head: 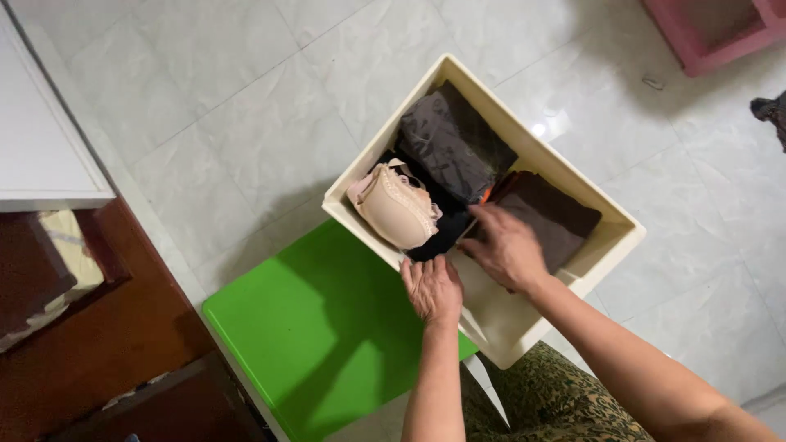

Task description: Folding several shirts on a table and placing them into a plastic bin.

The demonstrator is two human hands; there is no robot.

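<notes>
Dark folded clothes in cream bin, left hand and right hand spread flat, fingers loose.

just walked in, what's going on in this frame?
A person is reaching both hands into a cream plastic bin that rests on a green stool over a tiled floor. The right hand lies on a folded brown garment; the left hand is at the bin's near edge, on dark clothing. A beige bra and a folded dark grey garment also lie inside.
</notes>
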